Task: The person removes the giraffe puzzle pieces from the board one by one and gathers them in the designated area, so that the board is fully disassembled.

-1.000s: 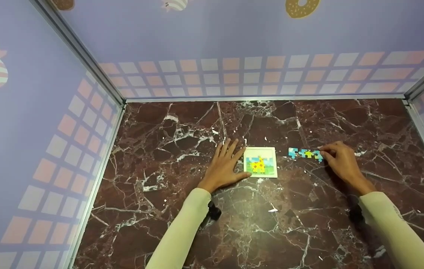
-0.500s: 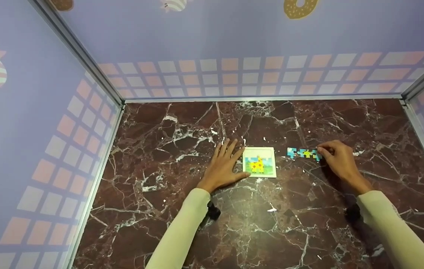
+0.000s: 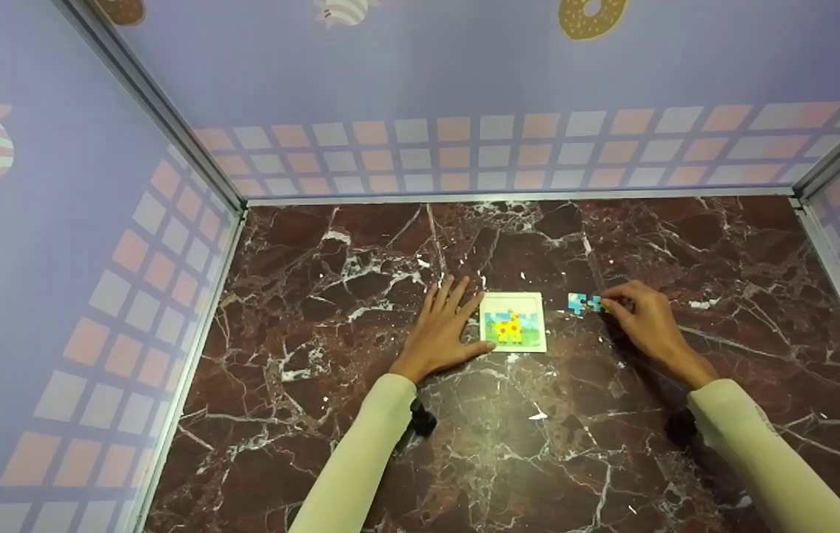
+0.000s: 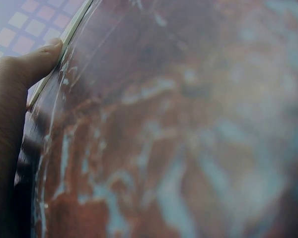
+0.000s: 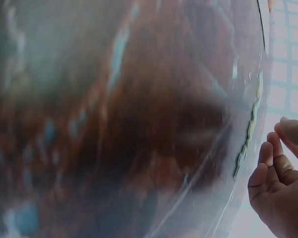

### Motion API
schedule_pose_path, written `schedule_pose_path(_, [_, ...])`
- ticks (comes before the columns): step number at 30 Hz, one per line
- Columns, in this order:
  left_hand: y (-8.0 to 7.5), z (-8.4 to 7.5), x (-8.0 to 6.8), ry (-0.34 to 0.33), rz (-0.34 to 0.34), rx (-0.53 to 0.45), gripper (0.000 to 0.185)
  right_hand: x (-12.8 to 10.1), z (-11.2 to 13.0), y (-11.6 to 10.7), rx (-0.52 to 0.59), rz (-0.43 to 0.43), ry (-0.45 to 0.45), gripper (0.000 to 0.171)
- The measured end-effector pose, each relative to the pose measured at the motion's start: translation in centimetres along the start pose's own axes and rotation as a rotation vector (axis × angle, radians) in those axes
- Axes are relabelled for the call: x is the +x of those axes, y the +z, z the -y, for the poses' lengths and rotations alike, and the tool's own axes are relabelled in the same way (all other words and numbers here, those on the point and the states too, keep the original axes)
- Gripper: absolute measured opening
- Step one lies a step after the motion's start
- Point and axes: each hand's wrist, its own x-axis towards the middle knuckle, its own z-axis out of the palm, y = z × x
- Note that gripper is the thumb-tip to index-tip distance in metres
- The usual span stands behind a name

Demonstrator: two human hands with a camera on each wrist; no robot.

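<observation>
Right hand (image 3: 645, 326) lies on the bench (image 3: 538, 444), fingers curled down over the right end of a strip of joined puzzle pieces (image 3: 582, 303). Its grip looks pinched on the strip, though the contact is tiny in the head view. Only the strip's blue left end shows; the rest sits under the fingers. In the right wrist view the curled fingers (image 5: 268, 168) show at the lower right, everything else blurred, strip not discernible.

Left hand (image 3: 444, 326) rests flat on the bench, fingers straight and spread, grip apart, holding nothing. Its thumb side sits just beside the left edge of the puzzle board (image 3: 513, 321), touching or nearly so; cannot tell which. Left wrist view gives only the thumb (image 4: 37, 59) and smeared marble.

Puzzle board: white frame, giraffe picture filled in at the lower part, blank white band along the top. It lies flat between the two hands. The strip is just right of the board's upper corner, apart from it.

Both arms wear pale yellow-green sleeves (image 3: 360, 459). Bench is dark red marble with white veins. Lilac walls (image 3: 464, 74) with a checked band and doughnut prints enclose it on three sides.
</observation>
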Motion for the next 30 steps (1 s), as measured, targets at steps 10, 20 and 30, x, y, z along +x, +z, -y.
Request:
schedule_pose_path(10, [0.0, 0.0, 0.1, 0.002, 0.004, 0.019, 0.098, 0.2, 1.4, 2.0, 0.04, 0.026, -0.017, 0.01])
schedule_pose_path(20, [0.1, 0.1, 0.0, -0.001, -0.003, 0.035, 0.099, 0.5, 3.1, 4.3, 0.11, 0.078, -0.04, 0.01])
schedule_pose_path(30, [0.0, 0.0, 0.1, 0.004, 0.001, 0.051, 0.099, 1.1, 4.9, 5.6, 0.133, 0.129, -0.035, 0.012])
